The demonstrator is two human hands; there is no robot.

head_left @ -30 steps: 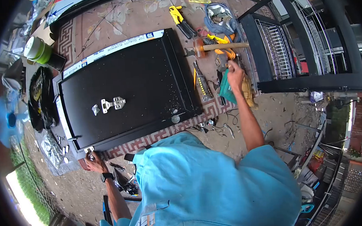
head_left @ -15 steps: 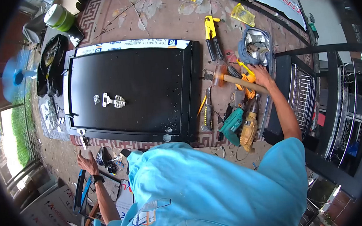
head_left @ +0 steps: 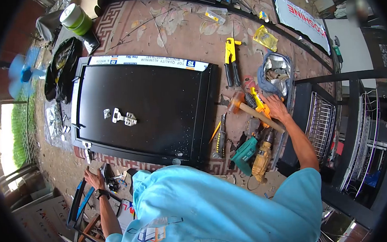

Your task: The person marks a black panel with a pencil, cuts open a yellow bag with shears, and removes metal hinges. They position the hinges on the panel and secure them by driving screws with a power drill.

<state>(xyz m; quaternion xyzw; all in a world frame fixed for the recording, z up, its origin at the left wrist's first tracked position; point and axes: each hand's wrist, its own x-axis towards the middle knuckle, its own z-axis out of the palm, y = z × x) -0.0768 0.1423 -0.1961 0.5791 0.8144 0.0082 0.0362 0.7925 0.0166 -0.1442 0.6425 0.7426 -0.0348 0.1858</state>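
My left hand (head_left: pixel 94 178) is below the lower left corner of the black framed panel (head_left: pixel 139 111), its fingers apart, near a metal hinge (head_left: pixel 87 151) fixed at the panel's edge. Another hinge (head_left: pixel 124 117) lies on the panel. My right hand (head_left: pixel 276 107) rests on a yellow-orange tool (head_left: pixel 261 104), just below an open blue-grey pouch (head_left: pixel 276 76); how its fingers close on the tool is unclear. A mallet (head_left: pixel 255 113) with a wooden handle lies beside that hand, its handle end passing below the wrist.
A teal power tool (head_left: pixel 245 156) and a yellow drill (head_left: pixel 263 158) lie near my body. Yellow-handled pliers (head_left: pixel 231 62) and a utility knife (head_left: pixel 221 136) are right of the panel. A black metal frame with wire racks (head_left: pixel 321 117) stands at right; a blue fan (head_left: pixel 24 73) at left.
The view has shifted, so the panel and tools appear lower. My right hand has moved slightly closer to the yellow-orange tool. My left hand stays near the panel's lower left corner.
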